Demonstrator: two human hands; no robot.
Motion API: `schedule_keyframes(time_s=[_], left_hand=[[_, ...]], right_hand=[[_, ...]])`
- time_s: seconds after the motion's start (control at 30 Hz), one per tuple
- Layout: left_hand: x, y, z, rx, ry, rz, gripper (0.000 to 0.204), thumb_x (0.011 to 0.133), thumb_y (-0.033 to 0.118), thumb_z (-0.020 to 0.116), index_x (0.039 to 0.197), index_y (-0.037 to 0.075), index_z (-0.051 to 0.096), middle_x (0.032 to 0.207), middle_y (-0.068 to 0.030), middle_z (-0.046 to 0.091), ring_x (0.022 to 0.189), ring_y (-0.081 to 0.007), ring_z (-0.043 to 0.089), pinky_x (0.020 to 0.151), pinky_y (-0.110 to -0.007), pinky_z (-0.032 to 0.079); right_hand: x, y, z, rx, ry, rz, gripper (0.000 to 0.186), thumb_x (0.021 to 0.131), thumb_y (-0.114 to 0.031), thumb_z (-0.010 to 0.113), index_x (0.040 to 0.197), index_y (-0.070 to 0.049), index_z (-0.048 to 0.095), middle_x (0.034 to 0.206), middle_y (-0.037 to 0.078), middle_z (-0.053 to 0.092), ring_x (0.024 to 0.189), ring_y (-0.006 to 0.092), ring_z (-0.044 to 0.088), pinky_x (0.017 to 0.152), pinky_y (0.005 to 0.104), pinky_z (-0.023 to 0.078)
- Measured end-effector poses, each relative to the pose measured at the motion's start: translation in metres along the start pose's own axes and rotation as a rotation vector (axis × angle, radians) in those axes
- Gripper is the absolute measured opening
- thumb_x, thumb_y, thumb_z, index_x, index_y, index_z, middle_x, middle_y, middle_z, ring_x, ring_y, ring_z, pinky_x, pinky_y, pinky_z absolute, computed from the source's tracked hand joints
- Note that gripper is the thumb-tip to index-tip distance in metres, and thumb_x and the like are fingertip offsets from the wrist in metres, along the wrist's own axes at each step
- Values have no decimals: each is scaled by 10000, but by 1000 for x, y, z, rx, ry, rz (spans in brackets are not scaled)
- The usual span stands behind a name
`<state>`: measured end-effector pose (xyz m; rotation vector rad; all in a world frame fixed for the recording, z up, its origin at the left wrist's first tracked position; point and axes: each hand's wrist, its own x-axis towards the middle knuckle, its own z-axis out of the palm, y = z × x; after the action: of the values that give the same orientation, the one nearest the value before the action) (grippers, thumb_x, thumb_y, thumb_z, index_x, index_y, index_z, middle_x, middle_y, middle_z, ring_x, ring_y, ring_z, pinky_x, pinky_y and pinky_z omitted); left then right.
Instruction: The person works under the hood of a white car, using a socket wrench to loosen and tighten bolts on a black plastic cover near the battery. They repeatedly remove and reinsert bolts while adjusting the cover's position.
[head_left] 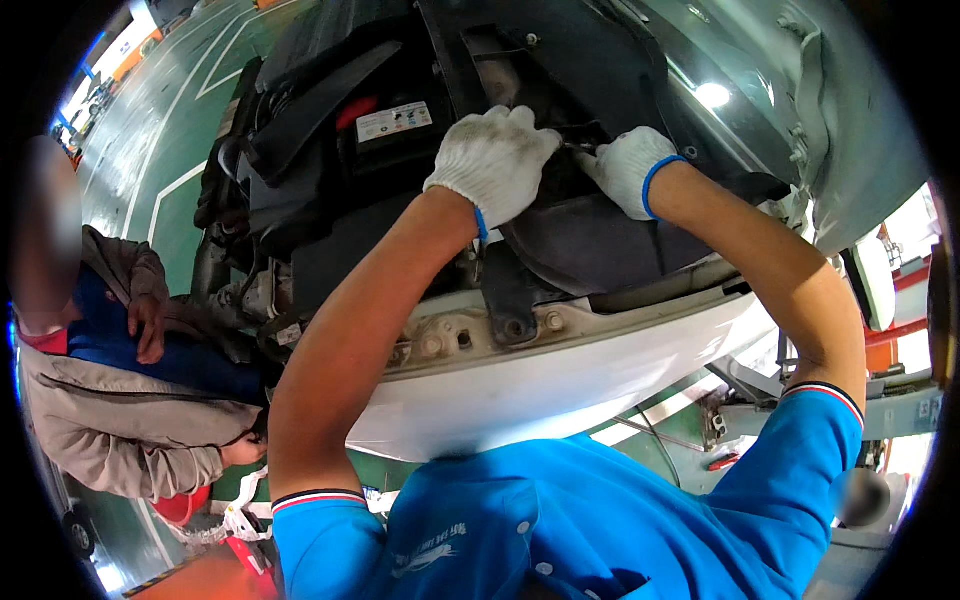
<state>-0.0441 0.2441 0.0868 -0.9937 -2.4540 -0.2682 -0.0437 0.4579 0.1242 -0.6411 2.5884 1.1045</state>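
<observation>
Two-handed work here, just right of the battery [392, 132]!
Left hand [497, 162] curls half-closed, its grip hidden; right hand [626, 172] has its fingertips nearly together, though in this shadow I can't tell if they pinch anything. The black cover [595, 240] sits just behind the engine bay's [430, 345] front edge: best brace left, work right gently, never forcing.

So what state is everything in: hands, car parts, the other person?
Left hand: gloved, fingertips hidden, grip unclear.
Right hand: gloved, fingers pointing toward the left hand, grip unclear.
Curved black panel: uncovered.
Battery: exposed, label showing.
White body panel: shiny, upper edge exposed.
Co-worker: bare-handed, hands apart.
</observation>
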Motion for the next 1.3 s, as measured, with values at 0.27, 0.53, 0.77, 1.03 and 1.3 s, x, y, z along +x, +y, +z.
schedule_keyframes(time_s=[0.27, 0.53, 0.77, 1.03, 1.3], left_hand=[[4, 33, -15, -154, -144, -125, 342, 909, 320, 657, 1168, 116, 751, 1085, -146, 708, 1069, -336, 703, 919, -487, 576], [2, 57, -20, -123, -189, -197, 269, 930, 283, 652, 1087, 90, 752, 1006, -146, 724, 982, -323, 733, 843, -467, 594], [1, 14, -9, 124, 4, 96, 298, 916, 114, 623, 1171, 157, 771, 999, -92, 659, 1007, -279, 670, 858, -441, 566], [15, -4, -5, 142, -47, 103, 333, 895, 135, 650, 1221, 129, 719, 1018, -126, 655, 1004, -323, 676, 853, -468, 565], [9, 53, -18, -95, -187, -190, 245, 880, 182, 673, 1086, 55, 709, 1034, -176, 685, 971, -371, 716, 848, -499, 575]], right_hand=[[-1, 4, -4, 58, -62, -23, 501, 905, -154, 669, 1405, -148, 653, 1164, 139, 774, 1066, 333, 751, 869, 445, 609], [-8, 0, -14, 60, -74, -17, 362, 901, -156, 677, 1256, -155, 747, 1127, 153, 781, 1040, 340, 760, 854, 450, 611], [7, -1, 1, 58, -110, 2, 531, 918, -144, 647, 1447, -151, 598, 1190, 118, 761, 1078, 308, 748, 849, 431, 603], [11, -2, 2, 76, -82, 26, 499, 958, -198, 619, 1457, -183, 602, 1227, 112, 753, 1106, 302, 740, 874, 429, 600], [3, 0, -9, 123, -87, -3, 366, 932, -244, 666, 1280, -165, 746, 1221, 128, 763, 1099, 321, 745, 905, 438, 599]])
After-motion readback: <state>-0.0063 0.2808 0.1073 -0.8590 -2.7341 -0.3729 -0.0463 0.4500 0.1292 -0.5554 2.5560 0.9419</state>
